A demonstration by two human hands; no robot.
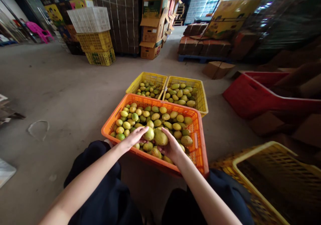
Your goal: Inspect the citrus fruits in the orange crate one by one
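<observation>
An orange plastic crate (pixel 203 141) stands between my knees, filled with yellow-green lemons (pixel 142 119). Over its near half, my left hand (pixel 136 136) is closed around one lemon (pixel 149 134). Beside it my right hand (pixel 173 146) grips a larger, duller lemon (pixel 161 136), thumb on top and fingers partly hidden underneath. The two held fruits are side by side, close together or touching. Just beyond the orange crate sit two yellow crates, a left one (pixel 134 83) and a right one (pixel 202 96), both holding similar fruit.
At my right are a yellow basket (pixel 253 151) and a red bin (pixel 240 96) with cardboard in it. Stacked crates (pixel 97 41), cardboard boxes (pixel 150 34) and a loaded blue pallet (pixel 193 58) stand farther back. A strap loop (pixel 38 128) lies on the concrete floor at left.
</observation>
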